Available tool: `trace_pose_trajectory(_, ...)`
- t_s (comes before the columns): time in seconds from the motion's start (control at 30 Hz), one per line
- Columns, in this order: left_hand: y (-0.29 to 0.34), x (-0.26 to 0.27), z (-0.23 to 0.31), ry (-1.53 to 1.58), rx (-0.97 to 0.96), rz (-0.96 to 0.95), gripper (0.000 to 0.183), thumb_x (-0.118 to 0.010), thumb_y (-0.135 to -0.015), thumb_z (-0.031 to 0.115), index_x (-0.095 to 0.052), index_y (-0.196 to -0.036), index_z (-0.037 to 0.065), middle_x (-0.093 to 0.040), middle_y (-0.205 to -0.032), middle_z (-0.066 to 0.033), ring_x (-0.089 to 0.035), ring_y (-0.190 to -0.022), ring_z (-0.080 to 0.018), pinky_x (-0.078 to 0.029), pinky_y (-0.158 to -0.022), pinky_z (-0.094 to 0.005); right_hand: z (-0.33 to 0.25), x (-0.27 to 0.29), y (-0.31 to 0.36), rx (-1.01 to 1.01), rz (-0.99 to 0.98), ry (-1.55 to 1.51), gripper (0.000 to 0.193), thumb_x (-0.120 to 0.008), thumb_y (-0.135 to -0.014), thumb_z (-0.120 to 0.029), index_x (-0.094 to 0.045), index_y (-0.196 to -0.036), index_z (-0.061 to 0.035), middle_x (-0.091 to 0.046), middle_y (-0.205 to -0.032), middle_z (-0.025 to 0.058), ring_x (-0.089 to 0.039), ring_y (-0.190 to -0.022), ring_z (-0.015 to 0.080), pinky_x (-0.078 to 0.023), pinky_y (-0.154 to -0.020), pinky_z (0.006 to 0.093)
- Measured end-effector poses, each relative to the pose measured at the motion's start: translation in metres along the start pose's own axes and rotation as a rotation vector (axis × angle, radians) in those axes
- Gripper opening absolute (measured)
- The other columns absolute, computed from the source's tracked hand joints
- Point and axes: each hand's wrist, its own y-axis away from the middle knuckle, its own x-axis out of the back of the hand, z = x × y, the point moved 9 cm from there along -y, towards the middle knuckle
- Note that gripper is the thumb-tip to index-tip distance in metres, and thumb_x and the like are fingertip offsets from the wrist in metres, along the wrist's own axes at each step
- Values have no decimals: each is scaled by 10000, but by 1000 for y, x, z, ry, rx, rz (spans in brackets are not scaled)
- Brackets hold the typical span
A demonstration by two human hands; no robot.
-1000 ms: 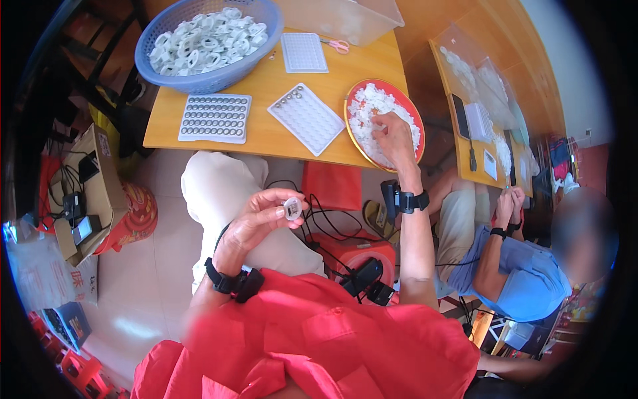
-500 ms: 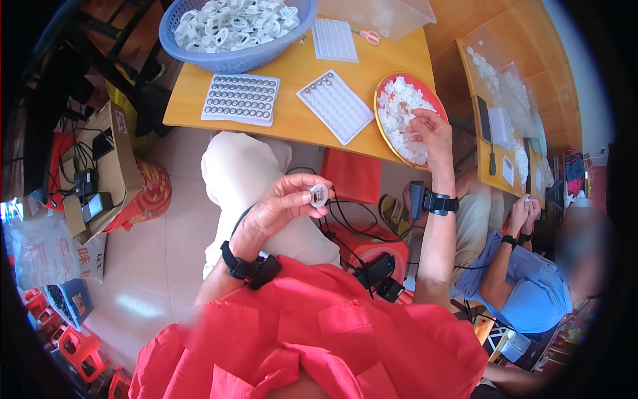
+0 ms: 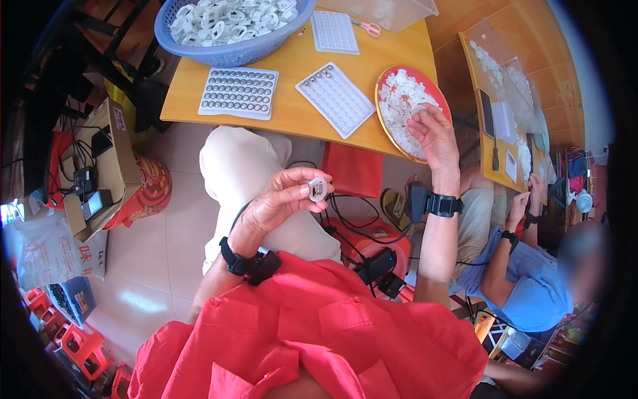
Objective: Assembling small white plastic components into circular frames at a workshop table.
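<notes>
Between the thumb and fingers of my left hand (image 3: 284,198) is a small round white plastic part (image 3: 318,189) with a dark slotted middle, held above my lap. My right hand (image 3: 435,136) hovers at the near right side of a red plate (image 3: 435,94) with a gold rim. Its thumb and fingertips are pinched together; whatever is between them is too small to make out. Small translucent white plastic pieces (image 3: 397,100) are heaped on that plate.
A blue basket (image 3: 232,52) of white plastic parts stands at the table's far left. One white tray (image 3: 238,93) holds rows of round metallic pieces; another tray (image 3: 335,100) has several in one corner. Pink scissors (image 3: 367,28) lie behind. A co-worker in blue (image 3: 522,279) sits at right.
The round part in my left hand has turned to show more of its face. My right hand stays by the plate, its fingers slightly shifted. The co-worker's hands have moved apart and farther up.
</notes>
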Motion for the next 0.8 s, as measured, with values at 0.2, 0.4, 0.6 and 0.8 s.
trace_pose_trajectory(0.2,0,-1,1,21,-1,-24,363,-609,-834,179,-528,-1135,-10,-600,-1048,-143,-631,-832,-169,-514,-776,-276,-3,-34,12,-28,-103,-121,202,-562,-829,-32,-570,-1022,26,-632,-906,139,-644,-838,224,-537,-768,303)
trace_pose_trajectory(0.4,1,-2,-1,22,-1,-27,374,-606,-837,183,-521,-1142,-15,-598,-1051,-143,-631,-833,-170,-514,-776,-274,-9,-31,13,7,-40,27,210,-579,-823,-47,-565,-1017,33,-630,-899,137,-642,-821,214,-540,-746,285)
trace_pose_trajectory(0.6,1,3,5,50,-46,27,397,-599,-848,204,-507,-1161,-23,-598,-1045,-146,-628,-840,-168,-509,-793,-277,-14,-81,44,22,-41,360,117,-572,-820,-20,-611,-928,1,-615,-823,71,-617,-735,135,-528,-682,242)
trace_pose_trajectory(0.8,-3,3,4,96,-69,22,366,-597,-854,212,-523,-1152,11,-606,-1009,-112,-627,-839,-176,-517,-784,-293,1,-171,91,130,-440,543,105,-571,-792,55,-610,-885,21,-551,-838,55,-570,-715,102,-479,-623,217)
